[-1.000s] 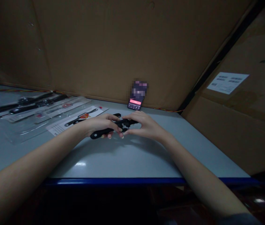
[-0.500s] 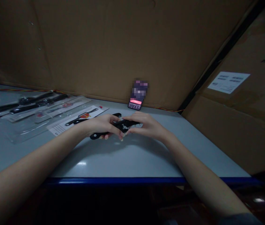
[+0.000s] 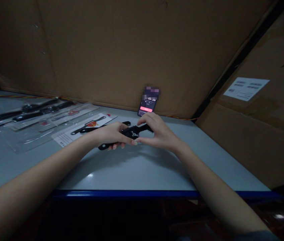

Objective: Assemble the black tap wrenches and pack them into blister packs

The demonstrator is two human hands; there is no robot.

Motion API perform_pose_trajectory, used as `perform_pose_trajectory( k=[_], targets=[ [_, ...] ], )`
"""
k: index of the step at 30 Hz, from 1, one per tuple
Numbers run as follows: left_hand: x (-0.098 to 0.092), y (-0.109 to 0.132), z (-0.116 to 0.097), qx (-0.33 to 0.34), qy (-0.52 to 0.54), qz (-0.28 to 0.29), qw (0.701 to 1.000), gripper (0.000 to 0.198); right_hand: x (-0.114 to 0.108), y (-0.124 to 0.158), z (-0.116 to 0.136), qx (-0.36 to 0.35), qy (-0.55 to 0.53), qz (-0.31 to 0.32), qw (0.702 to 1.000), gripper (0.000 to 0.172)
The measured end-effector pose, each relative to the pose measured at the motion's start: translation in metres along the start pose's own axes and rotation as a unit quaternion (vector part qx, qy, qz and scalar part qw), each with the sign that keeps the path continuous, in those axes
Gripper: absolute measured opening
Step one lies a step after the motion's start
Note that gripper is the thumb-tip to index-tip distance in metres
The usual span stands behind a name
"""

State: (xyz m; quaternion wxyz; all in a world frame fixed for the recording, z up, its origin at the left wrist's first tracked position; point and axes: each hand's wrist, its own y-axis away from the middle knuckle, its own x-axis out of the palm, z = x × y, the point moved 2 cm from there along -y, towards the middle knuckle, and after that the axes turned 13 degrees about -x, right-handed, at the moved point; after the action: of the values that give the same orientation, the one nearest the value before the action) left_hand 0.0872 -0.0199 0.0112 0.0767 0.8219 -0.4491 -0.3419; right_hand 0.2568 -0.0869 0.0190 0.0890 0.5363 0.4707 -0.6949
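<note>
My left hand is closed around a black long-handled tool, holding it just above the table. The tool's handle end with a hole sticks out below the palm, and another black end shows above the fingers. A small shiny metal part sits at the tool's middle. My right hand curls around the tool's right end, its thumb by the metal part and its fingers over the top. Part of the tool is hidden by both hands; its exact kind is unclear.
A printed card with another black tool lies left of my hands. Further left are several clear plastic packs with black tools. A lit phone leans on the cardboard wall. A labelled cardboard box stands right.
My right hand's fingers have lifted and shifted a little on the tool's right end, uncovering more of it. My left hand keeps its hold. The view has shifted slightly.
</note>
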Motion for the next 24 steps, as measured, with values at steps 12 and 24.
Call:
perform_pose_trajectory(
  k=[12, 24],
  targets=[
    [0.001, -0.004, 0.002, -0.027, 0.161, 0.105, 0.981, 0.014, 0.009, -0.003, 0.005, -0.04, -0.051, 0.023, 0.998, 0.012],
    [-0.001, -0.007, 0.007, -0.028, 0.143, 0.087, 0.985, 0.013, 0.005, -0.002, 0.003, -0.003, -0.184, -0.016, 0.983, 0.021]
  ],
)
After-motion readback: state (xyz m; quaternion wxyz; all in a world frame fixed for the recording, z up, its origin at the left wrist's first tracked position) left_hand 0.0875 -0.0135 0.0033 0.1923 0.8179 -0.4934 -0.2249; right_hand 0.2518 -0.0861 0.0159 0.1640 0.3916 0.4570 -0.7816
